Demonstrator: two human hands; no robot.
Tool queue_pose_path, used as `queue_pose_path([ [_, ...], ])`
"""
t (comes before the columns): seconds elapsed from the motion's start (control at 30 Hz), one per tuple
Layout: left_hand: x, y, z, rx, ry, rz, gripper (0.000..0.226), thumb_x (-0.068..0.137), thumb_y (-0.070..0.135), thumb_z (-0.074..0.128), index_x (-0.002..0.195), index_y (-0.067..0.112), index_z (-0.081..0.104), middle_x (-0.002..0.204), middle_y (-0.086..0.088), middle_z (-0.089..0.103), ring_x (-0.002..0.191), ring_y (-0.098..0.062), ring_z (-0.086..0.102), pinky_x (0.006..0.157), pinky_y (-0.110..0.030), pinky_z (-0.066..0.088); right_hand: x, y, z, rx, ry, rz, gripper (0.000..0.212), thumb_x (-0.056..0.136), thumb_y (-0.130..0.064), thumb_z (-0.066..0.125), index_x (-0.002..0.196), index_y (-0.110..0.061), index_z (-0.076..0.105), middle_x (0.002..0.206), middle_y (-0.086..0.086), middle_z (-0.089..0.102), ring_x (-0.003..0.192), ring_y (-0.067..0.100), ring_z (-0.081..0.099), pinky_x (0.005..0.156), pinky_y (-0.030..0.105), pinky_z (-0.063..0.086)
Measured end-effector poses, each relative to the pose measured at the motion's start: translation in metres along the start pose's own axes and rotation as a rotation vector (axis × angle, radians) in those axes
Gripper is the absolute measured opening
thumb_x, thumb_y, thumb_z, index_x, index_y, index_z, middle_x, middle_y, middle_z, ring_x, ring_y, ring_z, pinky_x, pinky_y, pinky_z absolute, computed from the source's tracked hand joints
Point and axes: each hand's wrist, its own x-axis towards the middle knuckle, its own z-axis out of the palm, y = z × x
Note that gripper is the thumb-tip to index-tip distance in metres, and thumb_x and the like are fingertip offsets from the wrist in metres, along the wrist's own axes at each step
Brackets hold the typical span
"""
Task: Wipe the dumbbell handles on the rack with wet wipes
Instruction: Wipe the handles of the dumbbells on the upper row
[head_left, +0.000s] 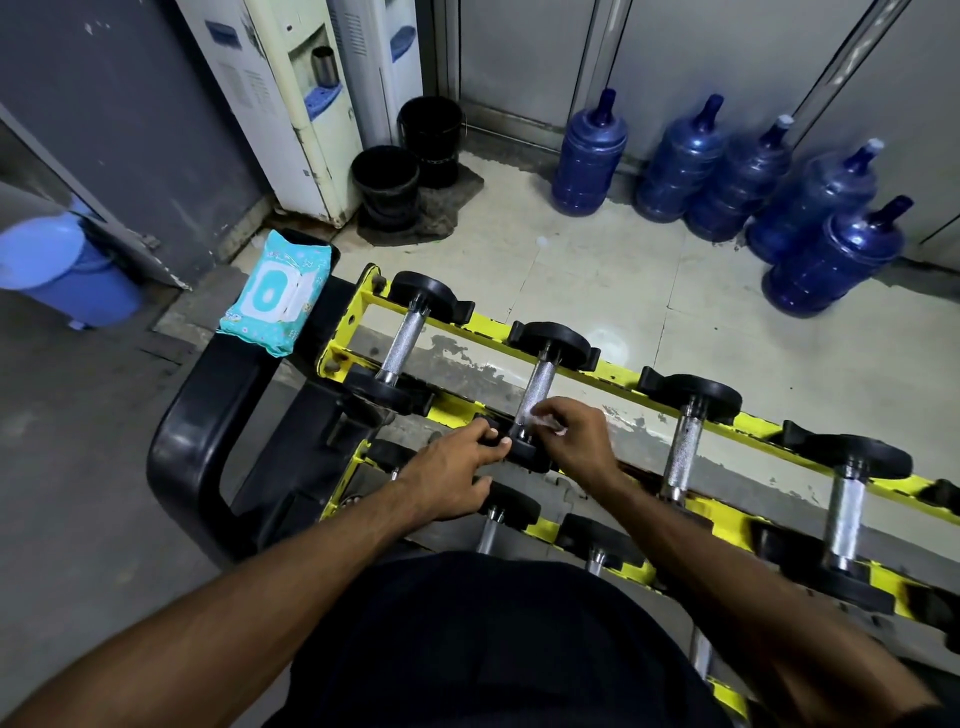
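right hand (576, 441) is pinching a wet wipe (543, 420) against the handle (537, 382) while left hand (457, 467) is gripping the dumbbell (553, 340) steady; the wipe could be snagging and tearing on the rough metal.

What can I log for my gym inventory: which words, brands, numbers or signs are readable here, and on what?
No text here can be read.
Wet wipes pack: print on the wrapper, too small and blurred to read.
Water dispensers: blue badges, too blurred to read.
Dumbbells: no numbers or marks show.
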Motion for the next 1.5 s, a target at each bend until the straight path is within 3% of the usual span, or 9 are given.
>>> queue_pose_path([
  [0.1, 0.000, 0.000, 0.000, 0.005, -0.005, -0.001, 0.058, 0.093, 0.032, 0.061, 0.149, 0.028, 0.046, 0.134, 0.007, 0.040, 0.119, -0.012, 0.048, 0.098, -0.037, 0.051, 0.024, -0.007, -0.005, -0.360, -0.095, -0.282, 0.024, 0.082, -0.005, 0.074, 0.103, -0.016, 0.076, 0.106, -0.002, 0.074, 0.094, 0.017, 0.062, 0.074, 0.032, 0.054],
  [0.23, -0.002, 0.001, 0.002, 0.007, -0.014, -0.006, 0.060, 0.094, 0.031, 0.060, 0.151, 0.029, 0.042, 0.136, 0.006, 0.039, 0.122, -0.014, 0.049, 0.099, -0.039, 0.051, 0.068, -0.033, -0.007, -0.821, -0.120, -0.239, 0.026, 0.083, -0.004, 0.065, 0.103, -0.018, 0.075, 0.102, 0.000, 0.074, 0.089, 0.025, 0.059, 0.063, 0.031, 0.040],
  [0.37, -0.006, -0.001, 0.003, 0.031, -0.026, 0.019, 0.066, 0.093, 0.029, 0.059, 0.154, 0.027, 0.035, 0.142, 0.004, 0.035, 0.131, -0.018, 0.045, 0.102, -0.042, 0.050, 0.086, -0.058, 0.000, -0.933, -0.450, -0.087, 0.022, 0.088, -0.011, 0.061, 0.104, -0.022, 0.072, 0.101, 0.004, 0.070, 0.091, 0.029, 0.067, 0.064, 0.031, 0.048],
  [0.53, -0.006, -0.003, 0.001, 0.008, -0.022, 0.012, 0.064, 0.094, 0.029, 0.059, 0.154, 0.030, 0.036, 0.143, 0.006, 0.035, 0.131, -0.019, 0.045, 0.102, -0.044, 0.049, 0.067, -0.051, -0.001, -0.656, -0.725, -0.141, 0.015, 0.088, -0.023, 0.067, 0.101, -0.028, 0.074, 0.095, -0.005, 0.070, 0.083, 0.015, 0.059, 0.056, 0.022, 0.038],
  [0.67, -0.008, -0.002, 0.002, -0.038, -0.008, 0.002, 0.065, 0.094, 0.025, 0.060, 0.154, 0.030, 0.035, 0.144, 0.006, 0.036, 0.132, -0.015, 0.043, 0.105, -0.039, 0.047, 0.056, -0.027, -0.014, -0.571, -0.314, -0.207, 0.016, 0.085, -0.025, 0.070, 0.101, -0.024, 0.073, 0.104, -0.005, 0.072, 0.098, 0.019, 0.062, 0.065, 0.028, 0.046],
  [0.8, -0.007, 0.000, 0.001, -0.051, -0.002, -0.009, 0.063, 0.095, 0.025, 0.060, 0.153, 0.031, 0.038, 0.140, 0.007, 0.039, 0.126, -0.012, 0.046, 0.102, -0.036, 0.049, 0.023, -0.015, -0.004, -0.180, 0.024, 0.118, 0.013, 0.082, -0.024, 0.073, 0.093, -0.020, 0.067, 0.090, -0.005, 0.067, 0.081, 0.015, 0.059, 0.064, 0.032, 0.050],
  [1.07, -0.005, 0.002, -0.001, -0.061, -0.018, -0.036, 0.061, 0.094, 0.025, 0.061, 0.152, 0.029, 0.040, 0.137, 0.007, 0.039, 0.122, -0.012, 0.048, 0.100, -0.038, 0.050, 0.033, -0.005, 0.012, 0.598, 0.095, 0.819, 0.025, 0.081, 0.015, 0.056, 0.073, -0.008, 0.061, 0.073, 0.009, 0.062, 0.062, 0.022, 0.056, 0.062, 0.035, 0.048],
  [1.27, -0.008, 0.011, -0.006, -0.069, -0.066, -0.072, 0.066, 0.095, 0.029, 0.062, 0.154, 0.027, 0.035, 0.144, 0.007, 0.034, 0.126, -0.012, 0.046, 0.106, -0.037, 0.046, 0.012, -0.008, 0.002, 0.536, -0.109, 0.812, 0.019, 0.084, 0.010, 0.065, 0.077, -0.006, 0.064, 0.071, 0.011, 0.062, 0.063, 0.020, 0.056, 0.056, 0.030, 0.047],
  [1.5, -0.007, 0.020, -0.016, -0.174, -0.062, -0.146, 0.062, 0.094, 0.032, 0.064, 0.151, 0.025, 0.042, 0.138, 0.007, 0.043, 0.120, -0.012, 0.050, 0.097, -0.029, 0.046, -0.014, -0.025, -0.013, 0.713, 0.134, 0.779, 0.019, 0.089, 0.008, 0.064, 0.101, -0.005, 0.067, 0.093, 0.007, 0.067, 0.079, 0.015, 0.063, 0.069, 0.028, 0.055],
])
